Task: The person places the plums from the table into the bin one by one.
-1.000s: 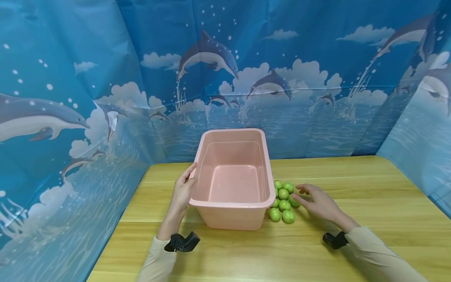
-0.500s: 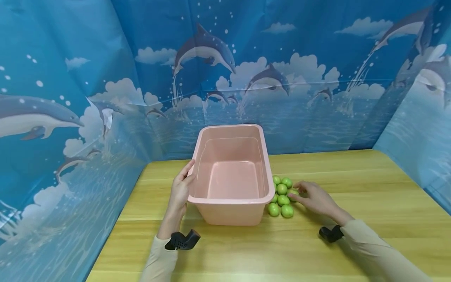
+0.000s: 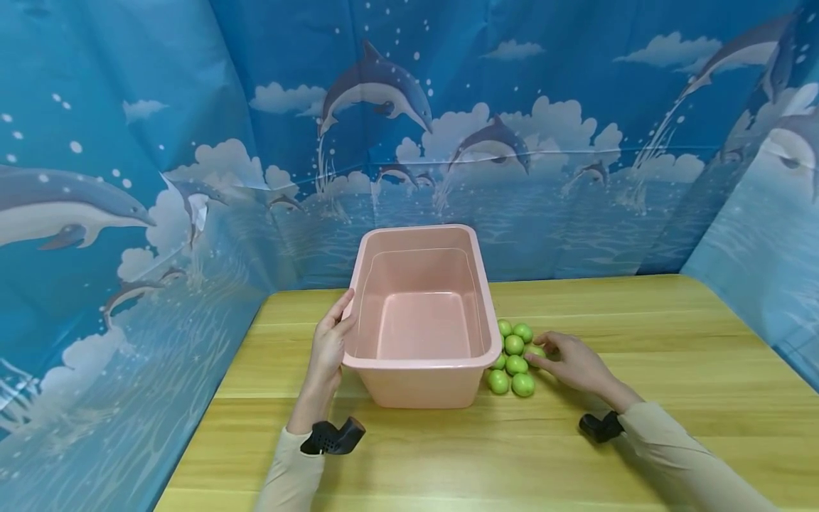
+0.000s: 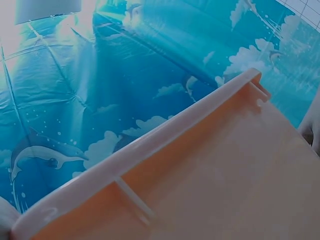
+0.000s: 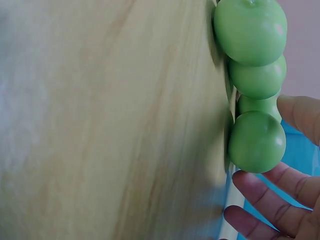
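Observation:
A deep pink plastic tub [image 3: 425, 327] stands on the table, with no contents visible inside. My left hand [image 3: 328, 348] grips its left rim; in the left wrist view, the tub's outer wall [image 4: 220, 180] fills the lower right. Against the tub's right side sits a cluster of several small, round green fruits [image 3: 516, 365]. My right hand [image 3: 572, 363] is at the right of this cluster, thumb and fingers around the outermost green fruit [image 5: 256, 142]. The fruit still appears to be resting on the table. Part of the cluster is hidden behind the tub.
The wooden table [image 3: 640, 341] extends right and in front of the tub. A blue dolphin-print sheet [image 3: 544, 213] hangs behind the table and along both sides. Each wrist carries a black camera [image 3: 333, 436].
My right hand has moved slightly left and closed in on the outermost green fruit. The left hand stays on the tub's rim. The head view has shifted a little.

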